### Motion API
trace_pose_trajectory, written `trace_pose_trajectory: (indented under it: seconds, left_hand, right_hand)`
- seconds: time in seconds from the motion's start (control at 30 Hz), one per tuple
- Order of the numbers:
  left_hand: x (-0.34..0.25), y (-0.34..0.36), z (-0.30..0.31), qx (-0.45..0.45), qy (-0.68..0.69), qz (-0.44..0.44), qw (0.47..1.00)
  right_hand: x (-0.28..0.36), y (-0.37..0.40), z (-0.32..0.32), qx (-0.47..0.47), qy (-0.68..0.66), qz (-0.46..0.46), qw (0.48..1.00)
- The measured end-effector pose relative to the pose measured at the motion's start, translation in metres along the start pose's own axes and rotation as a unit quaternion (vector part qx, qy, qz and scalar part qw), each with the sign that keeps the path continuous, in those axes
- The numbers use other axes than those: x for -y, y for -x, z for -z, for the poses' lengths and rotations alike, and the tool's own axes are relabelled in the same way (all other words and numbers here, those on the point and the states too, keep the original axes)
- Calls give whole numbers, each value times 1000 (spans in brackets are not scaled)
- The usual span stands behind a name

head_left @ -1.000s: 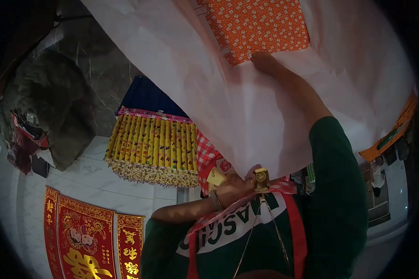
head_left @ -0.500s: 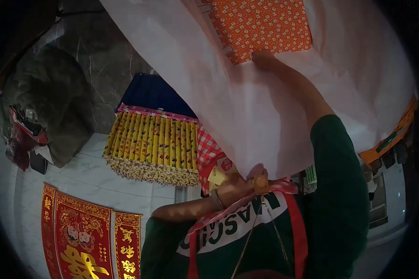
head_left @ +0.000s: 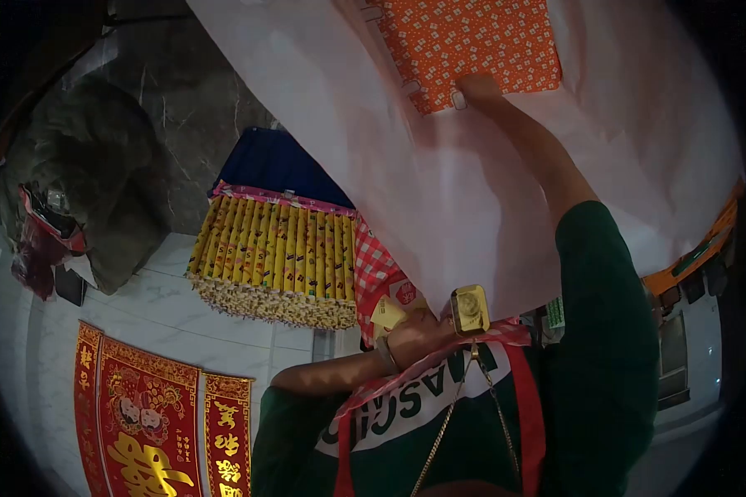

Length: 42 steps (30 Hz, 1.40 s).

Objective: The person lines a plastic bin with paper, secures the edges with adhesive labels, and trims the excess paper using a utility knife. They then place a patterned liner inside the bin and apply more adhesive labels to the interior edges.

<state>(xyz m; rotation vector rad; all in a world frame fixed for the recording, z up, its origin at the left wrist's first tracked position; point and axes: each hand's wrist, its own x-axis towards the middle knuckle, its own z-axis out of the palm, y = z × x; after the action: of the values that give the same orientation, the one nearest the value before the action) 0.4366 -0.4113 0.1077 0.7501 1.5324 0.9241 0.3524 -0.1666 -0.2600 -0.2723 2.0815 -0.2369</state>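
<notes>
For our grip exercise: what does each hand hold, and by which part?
The left hand grips the white sheet by its lower corner. The right hand touches the orange patterned sheet at its lower edge; whether its fingers grip cannot be told.

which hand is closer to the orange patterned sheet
Right. The right hand touches the lower edge of the orange patterned sheet; the left hand sits by the chest, at the near corner of the white paper.

A grey veined marble wall (head_left: pixel 191 108) meets white marble tiles (head_left: pixel 157 319), with red-and-gold banners (head_left: pixel 145 422) near a bundle of yellow rolls (head_left: pixel 278 261) and blue cloth (head_left: pixel 278 166).
</notes>
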Motion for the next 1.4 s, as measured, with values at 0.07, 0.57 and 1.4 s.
trace_pose_trajectory:
  seconds: [0.07,0.57,1.4]
  left_hand:
    - [17,7,-59,-59,-20,1,998]
    - [14,10,-41,-74,-54,1,996]
    - [-106,124,177,-564,-165,0,809]
  right_hand:
    - [7,2,2,13,-19,-56,998]
    - [7,-21,-27,40,-120,10,992]
    - [18,248,282,-258,-356,118,890]
